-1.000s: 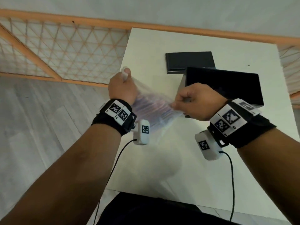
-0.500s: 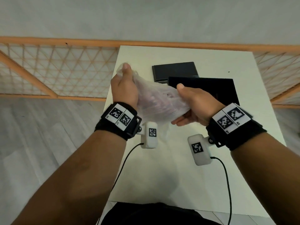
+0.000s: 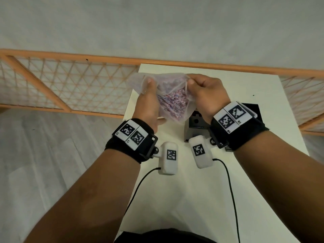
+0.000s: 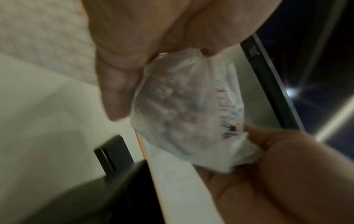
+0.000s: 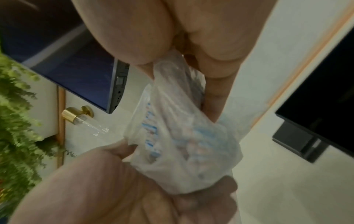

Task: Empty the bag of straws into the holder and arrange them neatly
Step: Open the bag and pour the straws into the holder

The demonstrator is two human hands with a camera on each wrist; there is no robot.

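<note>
Left hand (image 3: 149,104): my fingers clamp the bag (image 3: 168,95) rim
Right hand (image 3: 205,95): I pinch the opposite rim
Straws (image 3: 172,106): inside, above the holder (image 3: 197,127)

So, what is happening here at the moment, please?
A person holds a clear plastic bag full of pink and blue straws above a white table. The left hand grips one side of the bag, and the right hand pinches its top edge, as if to open it. The straws are all inside the bag. A black holder stands on the table just below the hands, partly hidden by the right wrist. Nothing has been emptied yet.
</note>
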